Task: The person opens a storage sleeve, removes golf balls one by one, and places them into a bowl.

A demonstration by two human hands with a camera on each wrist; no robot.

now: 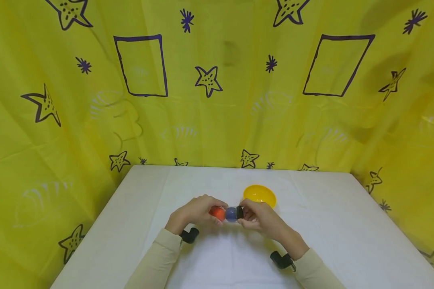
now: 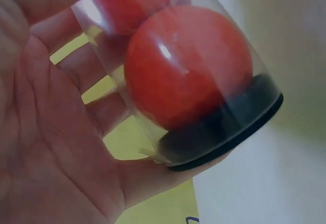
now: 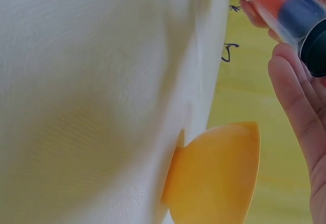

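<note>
A clear tube with a black cap at each end lies sideways between the two hands, over the table. Inside it are two red balls [image 2: 188, 66] and, towards the right end, a blue ball [image 1: 231, 214]. My left hand [image 1: 200, 210] grips the tube's left part, its fingers curled round the clear wall. At that end the black cap [image 2: 224, 127] shows close up in the left wrist view. My right hand [image 1: 262, 216] pinches the right-end cap [image 1: 240, 212] between thumb and fingers. That cap is still seated on the tube.
A yellow bowl [image 3: 214, 173] stands on the white-covered table [image 1: 159, 188], just behind my right hand. Yellow curtains [image 1: 231, 120] with drawn stars enclose the table at the back and sides. Black wrist mounts [image 1: 281, 260] hang below both wrists.
</note>
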